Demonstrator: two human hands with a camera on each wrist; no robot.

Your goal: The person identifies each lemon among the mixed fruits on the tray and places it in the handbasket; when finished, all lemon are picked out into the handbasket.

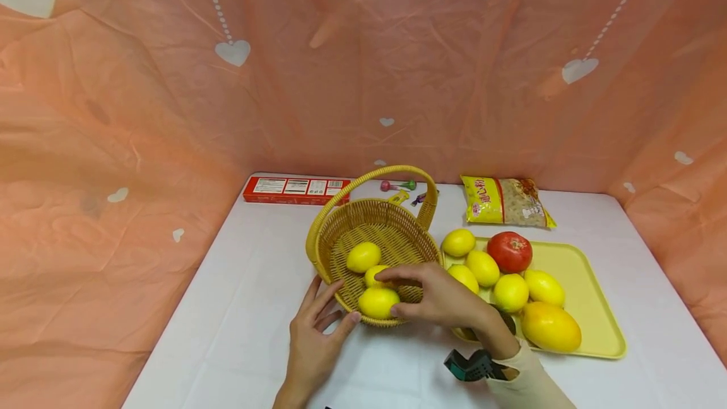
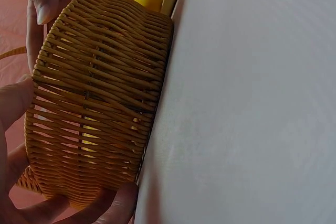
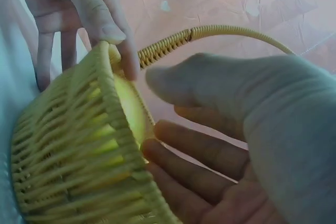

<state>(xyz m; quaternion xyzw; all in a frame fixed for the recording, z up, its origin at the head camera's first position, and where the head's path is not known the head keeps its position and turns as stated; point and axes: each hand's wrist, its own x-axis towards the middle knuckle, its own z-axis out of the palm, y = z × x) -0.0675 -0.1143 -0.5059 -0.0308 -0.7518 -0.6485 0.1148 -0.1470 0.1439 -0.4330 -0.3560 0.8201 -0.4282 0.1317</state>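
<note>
I've got the left hand gripping the basket at its near-left rim, thumb and fingers spread along the wicker. The right hand sits inside with its fingers wide, and I don't see it pinching anything. Index tip is over the middle lemon, thumb tip right by the front lemon; can't tell if either actually touches. The back lemon lies just past the index. So that's three in the basket, with the handle arching beyond my fingertips.

Right of those fingers there's a tray with more lemons, a tomato and a mango, plus something dark half hidden by the forearm. Way out past both hands: a red box, some candies and a yellow bag.
</note>
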